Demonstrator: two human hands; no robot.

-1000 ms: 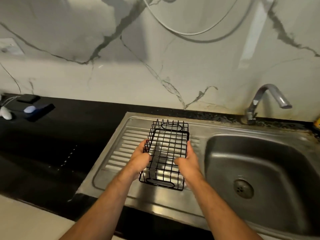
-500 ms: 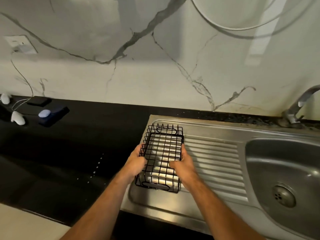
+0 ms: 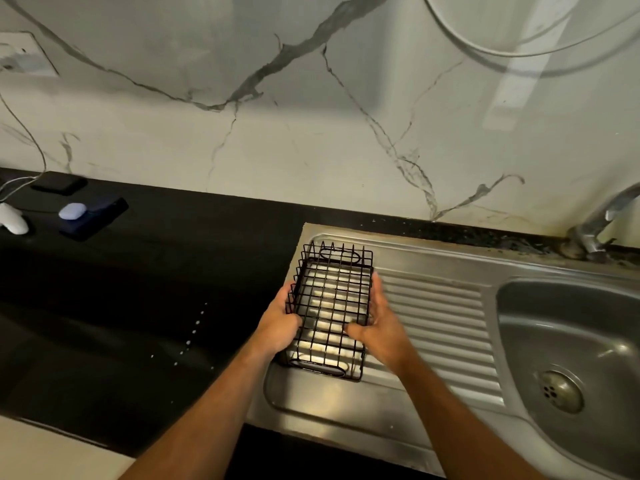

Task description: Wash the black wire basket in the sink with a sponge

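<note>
the black wire basket (image 3: 330, 308) sits at the left end of the ribbed steel drainboard (image 3: 436, 317), close to where the steel meets the black counter (image 3: 145, 306), its long side running away from the person. whether its base rests on the steel or is held just above it cannot be told. the left hand (image 3: 280, 327) grips the basket's left wall, fingers curled round the wires. the right hand (image 3: 379, 323) holds the right wall, its fingers lying straight along the outside and its thumb hooked over the rim into the basket. both bare forearms reach in from the near edge.

the sink bowl (image 3: 554, 327) lies at the right end of the steel, well apart from the basket, with its drain (image 3: 559, 391) showing at the bottom. the tap (image 3: 604, 220) stands at the back right corner against the marble wall (image 3: 311, 116).

at the far left back corner of the counter lie a dark case (image 3: 93, 218) with a pale earbud case (image 3: 72, 211) on top, a flat black item (image 3: 59, 185) just behind, and a white plug (image 3: 14, 218) with a cable.
</note>
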